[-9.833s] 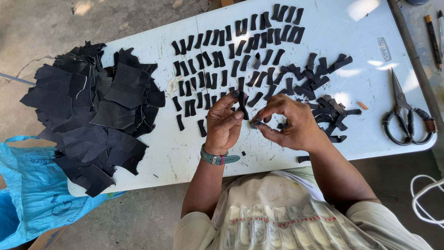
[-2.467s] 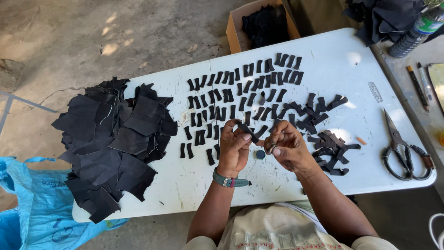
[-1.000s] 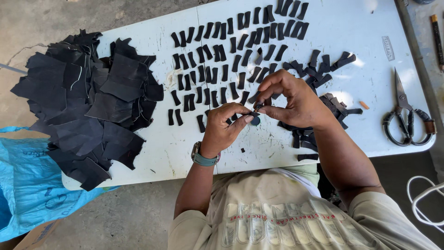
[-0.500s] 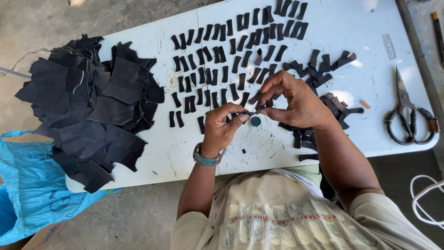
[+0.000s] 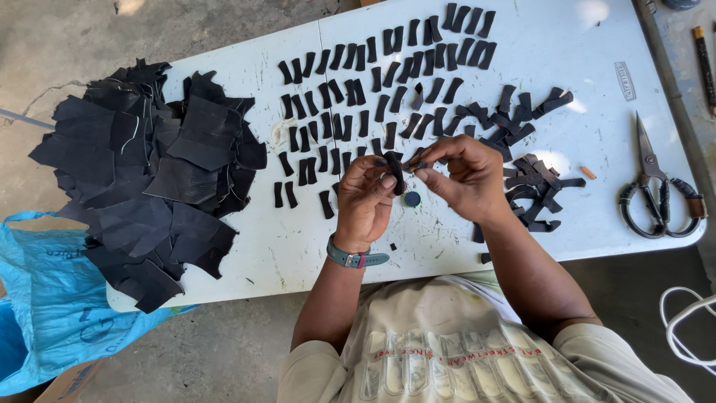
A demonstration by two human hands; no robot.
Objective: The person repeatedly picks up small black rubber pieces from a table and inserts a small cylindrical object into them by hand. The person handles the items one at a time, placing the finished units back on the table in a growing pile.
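White worktop, folding type, seam running down the middle. Blue plastic bag hangs off its near-left corner. Heap of black sheet offcuts covers the left end, some overhanging the edge. Rows of short black strips laid out across the centre and far side, mostly parallel. Loose tangle of black strips sits right of centre, just beside the right hand. Black-handled scissors lie near the right edge, blades shut, pointing away from the person. Small orange stub between tangle and scissors.

Left hand, watch on the wrist, fingers curled, thumb and forefinger pinching a single black strip upright above the worktop's centre near edge. Right hand comes in from the right, fingertips pressed together at the same strip's top end. Small dark round disc lies on the worktop directly under the gap between both hands.
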